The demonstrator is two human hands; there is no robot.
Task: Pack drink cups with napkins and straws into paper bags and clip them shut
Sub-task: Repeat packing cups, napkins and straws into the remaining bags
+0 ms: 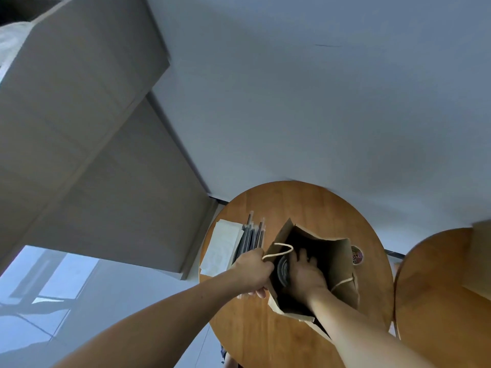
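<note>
The work surface is a round wooden counter (305, 205). One brown paper bag (342, 264) stands upright near the centre of the counter, slightly toward its near edge, with its mouth open.

Hands:
- The left hand (252, 272) is closed on the left rim of the paper bag. Its fingers are curled around the paper just below the left cord handle (279, 248), which loops up over the rim.
- The right hand (305, 274) is inside the bag mouth, palm down, with the forearm crossing the near rim. Its fingers reach down onto a cup (282, 272). The view does not show whether they are closed around the cup or only resting on it.

Task items:
- The cup sits inside the bag, against the left wall. Only its dark round lid is visible, beside the right hand.
- The right cord handle (344, 281) hangs down over the outside of the right wall of the bag.
- A stack of white napkins (223, 245) lies flat at the left edge of the counter.
- A bundle of dark wrapped straws (252, 235) lies just beside the napkins, between them and the bag, with the ends pointing toward the far edge. The left hand covers the near ends.
- A small round object (357, 255) lies on the counter, touching or just beside the right wall of the bag. It is too small to identify.

A second round wooden counter (435, 301) stands just beside the right edge of the first.
</note>
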